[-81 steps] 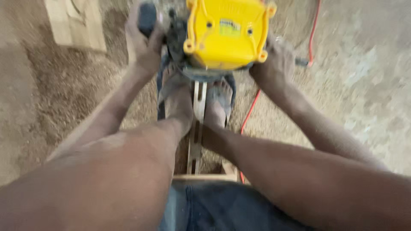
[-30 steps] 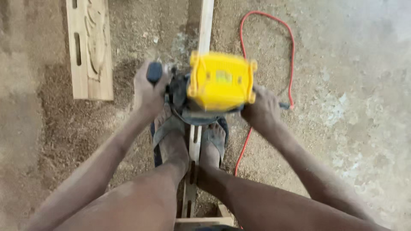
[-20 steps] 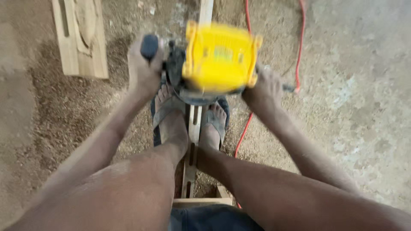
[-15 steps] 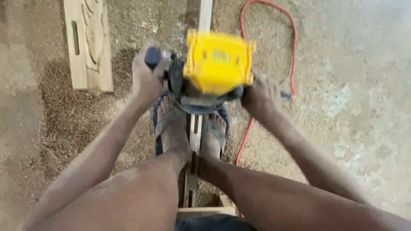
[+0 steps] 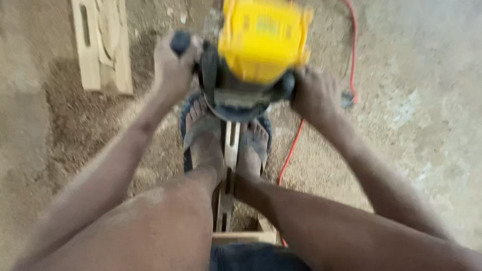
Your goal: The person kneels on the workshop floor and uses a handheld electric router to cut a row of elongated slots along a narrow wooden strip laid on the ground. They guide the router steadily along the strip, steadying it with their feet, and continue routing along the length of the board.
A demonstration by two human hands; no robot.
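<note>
We hold a yellow-topped wood router [image 5: 253,55] over a narrow wooden strip [image 5: 230,150] pinned between our sandalled feet on the sawdusty floor [image 5: 427,100]. It looks heavy and rigid, best gripped by its side handles. Our left hand [image 5: 173,70] and right hand [image 5: 314,95] each wrap a handle.

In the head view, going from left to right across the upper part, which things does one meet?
Carved pale wooden panel → left hand on a dark knob → yellow-topped power router → right hand → thin red cable.
</note>
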